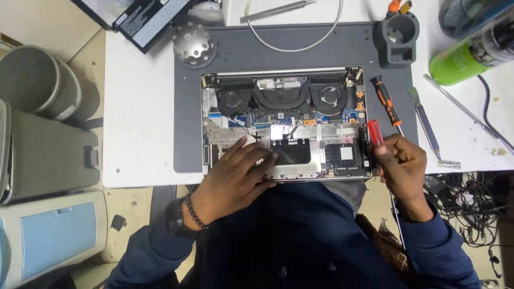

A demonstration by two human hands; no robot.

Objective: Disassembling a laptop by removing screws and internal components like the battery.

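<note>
Resting flat with fingers spread, the left hand (235, 175) is pressing on the near left part of the opened silver laptop base with exposed fans and circuit boards (284, 125), which is lying on a dark grey rectangular work mat (189, 107) with its long axis running left to right across the white table (136, 110); just right of the laptop's near right corner, the right hand (402, 165) is clenching a red-handled screwdriver (374, 132) upright, so this hand is the nearer to that corner's screws; further right, an orange-and-black screwdriver (386, 103) and a flat metal pry tool (427, 129) are lying on the mat's edge, clear of the laptop, with nothing standing between tool and board
</note>
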